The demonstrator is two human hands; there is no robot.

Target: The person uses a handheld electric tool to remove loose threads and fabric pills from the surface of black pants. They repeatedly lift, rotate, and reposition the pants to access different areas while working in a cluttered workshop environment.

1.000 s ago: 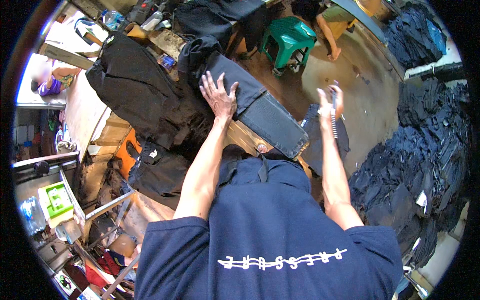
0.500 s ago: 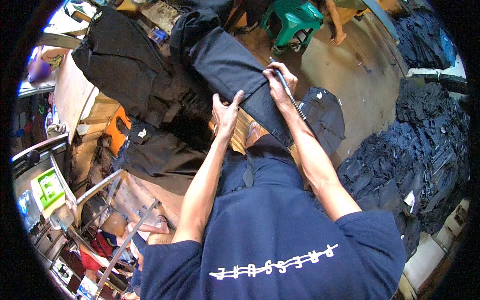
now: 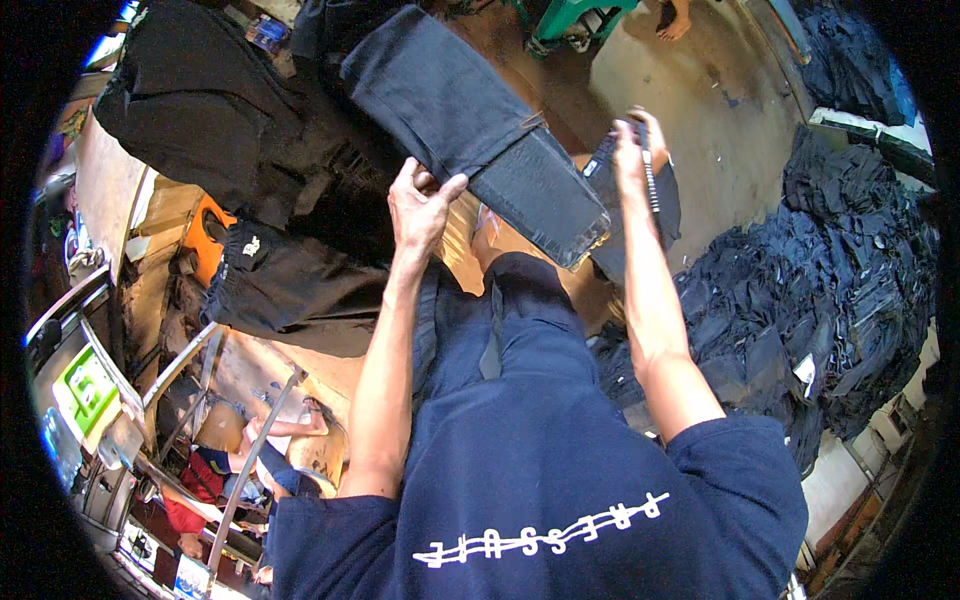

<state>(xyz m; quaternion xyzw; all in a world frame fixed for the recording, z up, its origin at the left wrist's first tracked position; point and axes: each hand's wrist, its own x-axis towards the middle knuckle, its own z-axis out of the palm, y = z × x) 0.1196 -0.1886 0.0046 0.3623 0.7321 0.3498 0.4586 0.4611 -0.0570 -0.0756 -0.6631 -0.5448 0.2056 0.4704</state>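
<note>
A black trouser leg [image 3: 440, 95] lies stretched over a flat dark board [image 3: 545, 205] whose worn end points toward my lap. My left hand [image 3: 415, 215] pinches the near edge of the leg between thumb and fingers. Off to the right, apart from the cloth, my right hand [image 3: 640, 150] is closed round a slim, dark, pen-like tool with a ridged, coil-like shaft [image 3: 652, 185]. The tool's tip is hard to make out. A dark piece of cloth [image 3: 660, 215] hangs below and beside the right wrist.
Black garments [image 3: 190, 120] spread at the left, with black elastic-waist trousers [image 3: 290, 295] nearer me. A large heap of dark clothes [image 3: 800, 270] fills the right side. A green stool [image 3: 575, 20] and a bare foot [image 3: 675, 25] are at the far side. Metal rails [image 3: 250, 470] stand lower left.
My right hand has left the trouser leg and moved right and up with the tool. The left hand keeps to the leg's edge; more of the board's end now shows.
</note>
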